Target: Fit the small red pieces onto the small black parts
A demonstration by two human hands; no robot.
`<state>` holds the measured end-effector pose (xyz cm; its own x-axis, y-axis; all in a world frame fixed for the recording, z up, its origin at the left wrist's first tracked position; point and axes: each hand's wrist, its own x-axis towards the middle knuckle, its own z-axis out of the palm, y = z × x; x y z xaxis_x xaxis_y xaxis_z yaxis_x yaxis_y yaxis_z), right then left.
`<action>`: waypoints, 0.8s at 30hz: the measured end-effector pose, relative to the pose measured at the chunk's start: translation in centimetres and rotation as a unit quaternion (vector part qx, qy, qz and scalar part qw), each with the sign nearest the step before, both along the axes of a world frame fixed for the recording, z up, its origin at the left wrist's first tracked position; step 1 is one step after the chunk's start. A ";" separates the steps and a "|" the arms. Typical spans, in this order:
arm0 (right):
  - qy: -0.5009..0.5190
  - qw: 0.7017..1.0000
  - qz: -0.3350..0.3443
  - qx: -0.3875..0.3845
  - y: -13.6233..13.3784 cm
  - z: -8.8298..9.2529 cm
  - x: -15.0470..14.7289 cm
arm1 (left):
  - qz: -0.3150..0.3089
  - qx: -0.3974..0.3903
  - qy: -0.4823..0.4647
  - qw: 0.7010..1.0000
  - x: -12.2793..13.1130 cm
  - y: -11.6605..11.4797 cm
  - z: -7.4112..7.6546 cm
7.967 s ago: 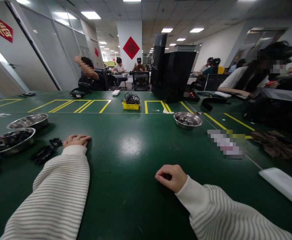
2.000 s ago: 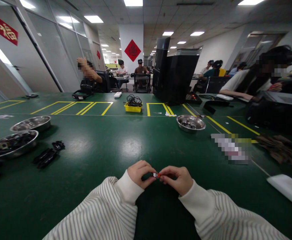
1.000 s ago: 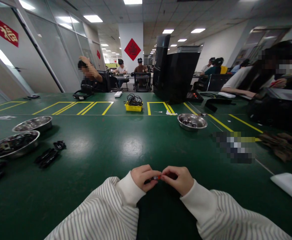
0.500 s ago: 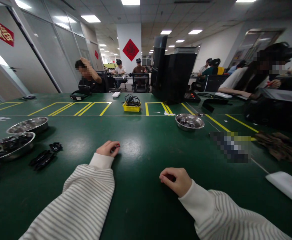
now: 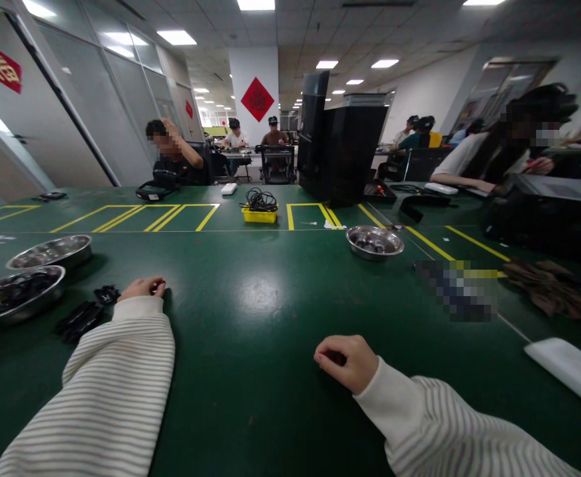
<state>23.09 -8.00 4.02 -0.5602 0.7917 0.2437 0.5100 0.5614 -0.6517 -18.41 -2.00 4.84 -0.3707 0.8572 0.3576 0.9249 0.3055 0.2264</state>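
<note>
My left hand point(image 5: 142, 288) is stretched out to the left on the green table point(image 5: 260, 371), its fingers closed on a small dark part point(image 5: 159, 286) at the fingertips. It lies just right of a few black plastic pieces point(image 5: 79, 318), which sit beside a steel bowl of dark parts point(image 5: 46, 295). My right hand point(image 5: 346, 358) rests on the table near me as a loose fist, and nothing shows in it. Both arms wear striped white sleeves.
A second steel bowl point(image 5: 71, 250) stands behind the first, a third point(image 5: 374, 250) at centre right. A yellow box of cables point(image 5: 259, 214) and a black tower point(image 5: 340, 152) stand farther back. Brown gloves point(image 5: 553, 291) and a white slab point(image 5: 568, 371) lie right. People sit at other tables.
My hands were together at the centre pinching a small red and black part. They have parted, and my left hand has carried the part out and to the left towards the black pieces.
</note>
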 end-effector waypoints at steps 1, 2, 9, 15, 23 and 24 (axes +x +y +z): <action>-0.001 1.000 0.001 0.000 0.0 0.0 0.0 | 0.021 -0.006 0.009 1.000 0.1 0.2 -0.1; -0.002 1.000 0.002 -0.001 0.0 0.0 0.0 | 0.043 -0.011 0.017 0.999 0.2 0.3 -0.3; -0.007 1.000 0.005 0.006 0.1 0.1 -0.2 | 0.101 -0.039 0.040 0.993 0.2 1.1 -0.7; -0.007 1.000 0.004 0.002 0.0 0.1 -0.1 | 0.097 -0.086 0.045 0.991 0.3 1.1 -0.7; -0.017 1.000 0.004 0.009 0.1 0.0 -0.1 | 0.078 -0.111 0.035 0.990 0.6 0.9 -0.4; -0.017 1.000 0.005 0.007 0.1 0.0 -0.1 | 0.071 -0.109 0.030 0.991 0.6 0.8 -0.4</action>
